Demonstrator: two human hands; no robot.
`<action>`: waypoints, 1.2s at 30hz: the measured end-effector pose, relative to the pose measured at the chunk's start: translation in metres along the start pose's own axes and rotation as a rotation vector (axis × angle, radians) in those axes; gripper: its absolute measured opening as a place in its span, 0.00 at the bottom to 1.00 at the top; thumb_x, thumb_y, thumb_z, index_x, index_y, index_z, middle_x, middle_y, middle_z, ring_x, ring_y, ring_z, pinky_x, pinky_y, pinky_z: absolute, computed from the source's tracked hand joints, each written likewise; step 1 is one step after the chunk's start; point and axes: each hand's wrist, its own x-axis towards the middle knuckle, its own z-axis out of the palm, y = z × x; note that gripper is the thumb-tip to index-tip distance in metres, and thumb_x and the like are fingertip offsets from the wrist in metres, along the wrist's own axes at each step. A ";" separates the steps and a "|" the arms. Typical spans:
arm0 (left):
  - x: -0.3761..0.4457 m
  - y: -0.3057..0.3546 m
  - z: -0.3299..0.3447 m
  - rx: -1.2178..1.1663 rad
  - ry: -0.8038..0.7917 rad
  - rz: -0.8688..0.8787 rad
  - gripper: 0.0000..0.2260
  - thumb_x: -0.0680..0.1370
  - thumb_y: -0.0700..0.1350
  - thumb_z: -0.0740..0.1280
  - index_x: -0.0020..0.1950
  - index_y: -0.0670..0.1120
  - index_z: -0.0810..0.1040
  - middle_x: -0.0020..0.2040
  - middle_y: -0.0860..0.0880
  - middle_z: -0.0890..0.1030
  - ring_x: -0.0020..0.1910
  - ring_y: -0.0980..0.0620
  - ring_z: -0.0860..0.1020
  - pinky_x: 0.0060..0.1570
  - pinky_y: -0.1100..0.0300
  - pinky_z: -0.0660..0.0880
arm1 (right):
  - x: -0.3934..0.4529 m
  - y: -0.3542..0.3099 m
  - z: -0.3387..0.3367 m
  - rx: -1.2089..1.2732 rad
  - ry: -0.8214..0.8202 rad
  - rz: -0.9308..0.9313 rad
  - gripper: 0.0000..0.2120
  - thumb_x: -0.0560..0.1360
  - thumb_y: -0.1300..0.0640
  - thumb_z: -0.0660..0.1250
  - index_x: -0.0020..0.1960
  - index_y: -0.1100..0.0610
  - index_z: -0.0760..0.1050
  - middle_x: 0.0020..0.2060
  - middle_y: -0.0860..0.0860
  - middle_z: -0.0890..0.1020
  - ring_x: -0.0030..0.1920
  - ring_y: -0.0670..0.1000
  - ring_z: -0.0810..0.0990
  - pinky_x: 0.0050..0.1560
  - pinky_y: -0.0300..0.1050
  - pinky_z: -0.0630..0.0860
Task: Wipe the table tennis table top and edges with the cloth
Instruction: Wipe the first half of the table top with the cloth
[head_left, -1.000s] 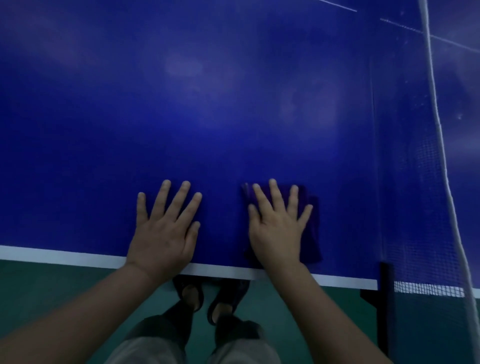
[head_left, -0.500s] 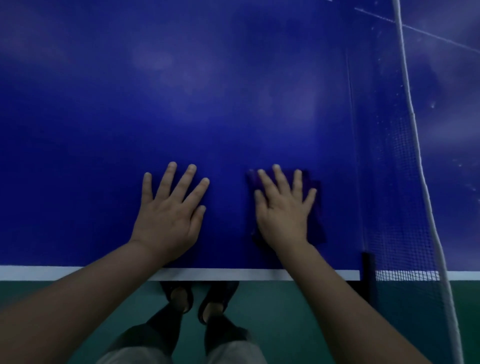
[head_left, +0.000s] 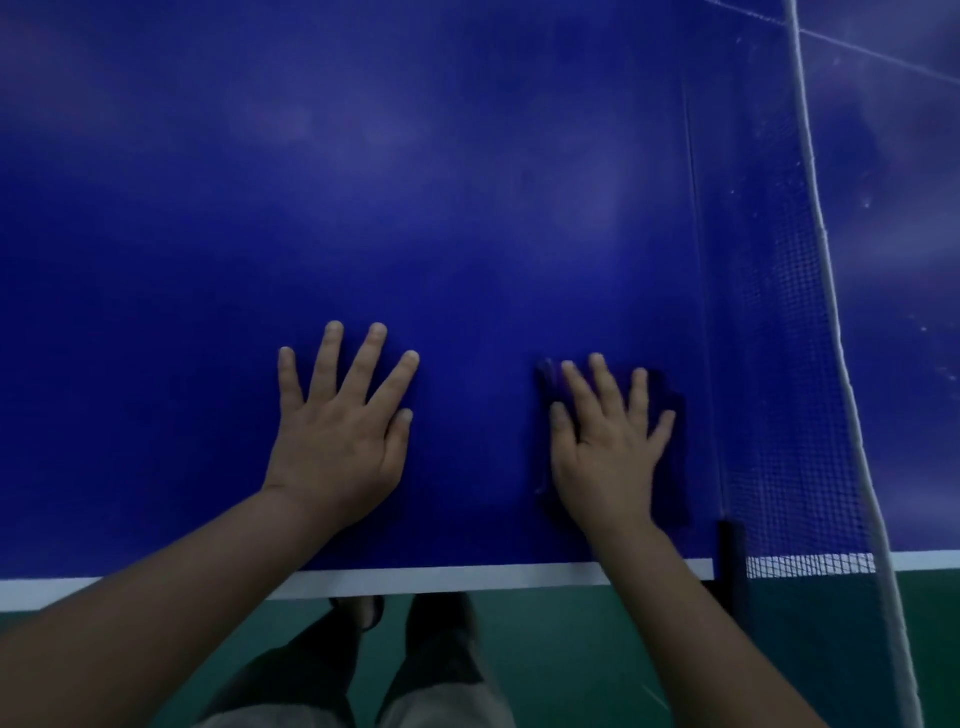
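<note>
The blue table tennis table (head_left: 415, 208) fills the view, with a white line along its near edge (head_left: 467, 579). A dark purple cloth (head_left: 672, 467) lies flat on the top close to the net, mostly covered by my right hand (head_left: 608, 447), which presses on it with straight, spread fingers. My left hand (head_left: 343, 431) rests flat on the bare tabletop to the left of the cloth, fingers spread, holding nothing.
The net (head_left: 779, 364) with its white top band runs up the right side, fixed by a black post (head_left: 731, 561) at the table edge. Beyond the net is the table's other half (head_left: 893, 208), speckled with dust. Green floor (head_left: 571, 649) and my feet lie below the edge.
Both hands have slid further from the near edge onto the tabletop, the right hand pushing the cloth with it and closer to the net.
</note>
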 end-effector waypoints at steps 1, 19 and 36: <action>0.004 0.003 0.000 0.001 0.000 -0.001 0.27 0.80 0.57 0.48 0.79 0.53 0.59 0.81 0.45 0.55 0.79 0.38 0.47 0.73 0.31 0.43 | -0.006 -0.006 0.003 -0.018 -0.002 -0.079 0.24 0.81 0.42 0.54 0.76 0.40 0.63 0.79 0.44 0.60 0.80 0.58 0.49 0.74 0.70 0.43; 0.042 0.042 0.000 -0.028 0.043 -0.060 0.26 0.79 0.56 0.52 0.78 0.55 0.63 0.80 0.42 0.58 0.79 0.35 0.51 0.72 0.28 0.46 | 0.000 -0.008 0.007 -0.083 -0.051 -0.447 0.26 0.78 0.41 0.58 0.75 0.40 0.64 0.78 0.45 0.62 0.79 0.62 0.57 0.71 0.74 0.53; 0.104 0.042 -0.018 0.009 -0.012 -0.050 0.26 0.80 0.56 0.51 0.78 0.52 0.63 0.80 0.43 0.60 0.79 0.38 0.53 0.71 0.28 0.51 | 0.118 -0.024 -0.009 -0.050 -0.021 -0.469 0.24 0.81 0.41 0.53 0.76 0.41 0.62 0.78 0.47 0.62 0.80 0.61 0.53 0.73 0.73 0.49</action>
